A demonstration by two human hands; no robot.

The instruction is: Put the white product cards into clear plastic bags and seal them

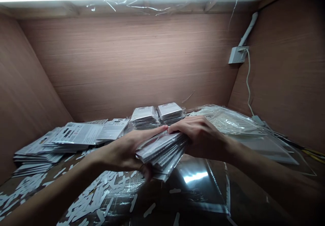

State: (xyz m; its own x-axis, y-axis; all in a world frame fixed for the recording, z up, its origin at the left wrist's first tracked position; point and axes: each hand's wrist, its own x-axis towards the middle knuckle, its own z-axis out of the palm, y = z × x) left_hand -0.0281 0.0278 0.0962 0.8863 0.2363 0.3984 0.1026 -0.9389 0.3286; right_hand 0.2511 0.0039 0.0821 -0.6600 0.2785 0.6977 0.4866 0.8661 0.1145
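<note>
Both hands grip a stack of flat packets (162, 155) in clear plastic, held tilted above the table. My left hand (129, 150) wraps round its left side, thumb along the top and fingers partly hidden beneath. On the far right side, my right hand (199, 134) is closed over the stack's edge, its thumb close to the left thumb. The packets' edges are fanned out towards me. Just behind the hands stand two neat plastic-wrapped stacks of printed cards, a left one (143, 116) and a right one (170, 110).
Printed card packs (76, 134) lie piled at the left. White paper strips (93, 195) are scattered in front. A clear plastic sheet (203, 185) lies under the hands; plastic bags (233, 121) are heaped at the right. A socket box (238, 54) with a cable hangs on the wall.
</note>
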